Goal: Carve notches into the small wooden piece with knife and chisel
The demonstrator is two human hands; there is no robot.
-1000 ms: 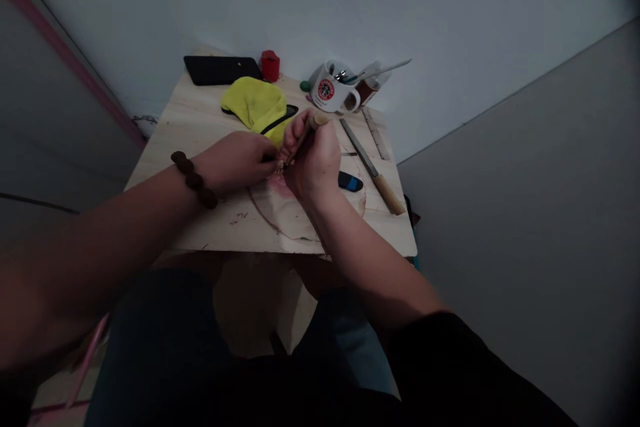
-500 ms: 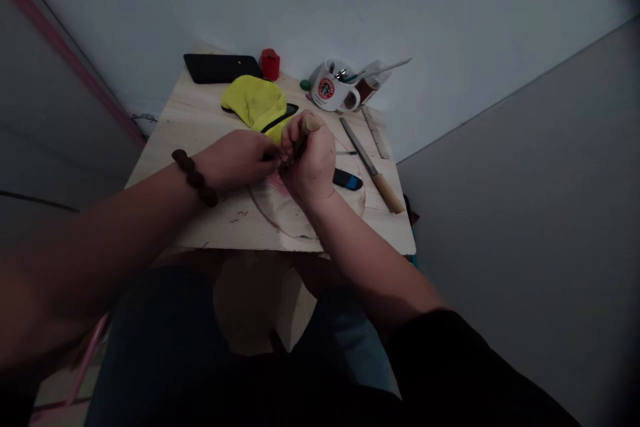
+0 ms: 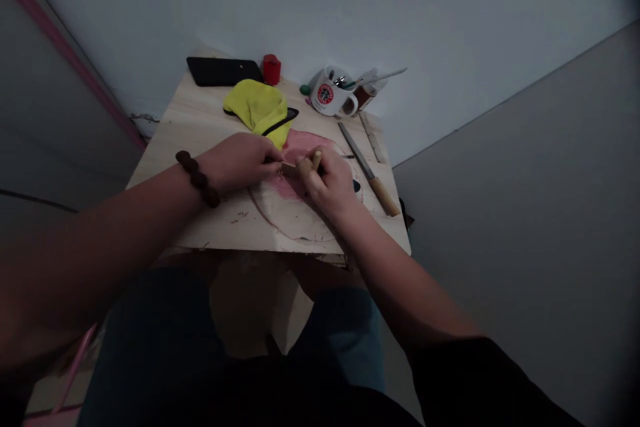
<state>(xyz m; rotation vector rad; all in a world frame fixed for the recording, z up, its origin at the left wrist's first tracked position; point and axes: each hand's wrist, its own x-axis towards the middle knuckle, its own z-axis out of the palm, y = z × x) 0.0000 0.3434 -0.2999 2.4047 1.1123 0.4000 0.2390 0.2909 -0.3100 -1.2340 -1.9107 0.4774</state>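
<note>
My left hand, with a dark beaded bracelet at the wrist, is closed with its fingertips pinched at the end of a small brown strip. My right hand is curled round a tool with a light wooden handle; its working end is hidden by the fingers. The brown strip spans the gap between both hands, and its right end disappears at my right fingers. Both hands are above a pink-stained round patch on the wooden tabletop.
A yellow cloth item with black trim lies beyond my left hand. Behind are a black tablet-like slab, a red container and a white mug of tools. To the right lie a wooden-handled file-like tool and a ruler.
My right hand has moved right and slightly toward me, away from my left fingers, uncovering the brown strip and more of the pink patch. My left hand has barely moved.
</note>
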